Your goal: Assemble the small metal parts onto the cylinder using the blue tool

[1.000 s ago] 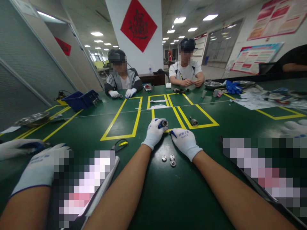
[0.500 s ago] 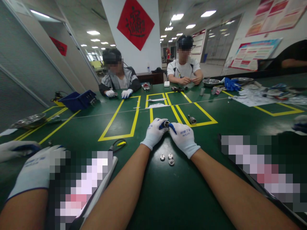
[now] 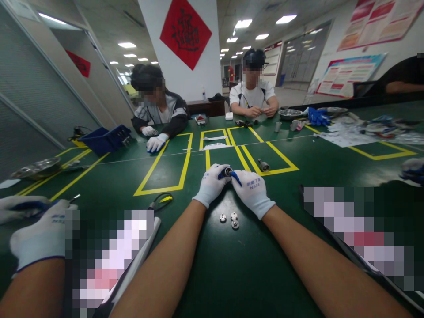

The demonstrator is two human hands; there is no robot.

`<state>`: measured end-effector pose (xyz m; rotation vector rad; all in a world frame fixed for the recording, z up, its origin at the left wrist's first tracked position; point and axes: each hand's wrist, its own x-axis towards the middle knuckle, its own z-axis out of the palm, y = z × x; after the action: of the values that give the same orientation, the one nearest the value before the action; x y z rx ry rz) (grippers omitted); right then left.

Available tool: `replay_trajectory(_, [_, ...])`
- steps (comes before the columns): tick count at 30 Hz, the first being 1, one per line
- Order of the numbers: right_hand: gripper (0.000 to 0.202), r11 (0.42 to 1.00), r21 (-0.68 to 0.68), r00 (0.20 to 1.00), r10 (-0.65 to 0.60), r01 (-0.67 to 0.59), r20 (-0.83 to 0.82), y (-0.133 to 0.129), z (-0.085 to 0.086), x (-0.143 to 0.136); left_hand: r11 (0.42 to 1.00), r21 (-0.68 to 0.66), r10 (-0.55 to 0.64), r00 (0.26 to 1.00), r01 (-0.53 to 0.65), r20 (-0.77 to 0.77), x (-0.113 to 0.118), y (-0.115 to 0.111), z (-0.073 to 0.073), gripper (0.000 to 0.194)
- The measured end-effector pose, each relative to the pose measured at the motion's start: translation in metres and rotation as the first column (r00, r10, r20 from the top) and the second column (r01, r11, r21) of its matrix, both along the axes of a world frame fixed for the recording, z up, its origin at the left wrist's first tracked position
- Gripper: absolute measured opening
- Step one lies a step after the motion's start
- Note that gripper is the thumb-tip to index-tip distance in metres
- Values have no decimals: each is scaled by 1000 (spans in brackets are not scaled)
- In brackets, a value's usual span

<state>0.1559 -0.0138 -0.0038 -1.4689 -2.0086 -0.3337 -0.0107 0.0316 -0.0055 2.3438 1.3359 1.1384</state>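
My left hand (image 3: 212,183), in a white glove with blue fingertips, is closed around a small round metal part (image 3: 228,171) whose open end faces up towards me. From the other side my right hand (image 3: 248,187), gloved the same way, has its fingers pressed together at the part's rim; whether they pinch something small there is hidden. Below both hands, several small metal discs (image 3: 234,216) lie on the green table (image 3: 212,274). Beyond my right hand, a metal cylindrical part with a stem (image 3: 264,165) lies inside a yellow-taped rectangle.
A co-worker's gloved hands (image 3: 39,234) work close by at the left. Across the table sit two people. A blue bin (image 3: 102,141) and metal tray (image 3: 36,168) stand at left; a black cable (image 3: 162,201) lies nearer. Papers (image 3: 347,132) and blue gloves (image 3: 316,116) lie at right.
My hands keep nearly the same hold on the metal part. The person across at left leans forward, one gloved hand reaching nearer over the table. The neighbour's hands at left have shifted.
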Motion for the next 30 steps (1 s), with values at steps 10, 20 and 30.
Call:
replay_trajectory(10, [21, 998, 13, 998, 57, -57, -36, -3, 1, 0, 1000, -8, -3, 1000, 3, 0, 0, 0, 1, 37])
replay_trajectory(20, [23, 996, -42, 995, 81, -83, -50, -6, 5, -1, 1000, 12, 5, 1000, -5, -22, -1, 2, -1, 35])
replay_trajectory(30, [27, 993, -83, 995, 83, -87, -49, -7, 7, -2, 999, 38, -4, 1000, 5, -18, 0, 3, -2, 38])
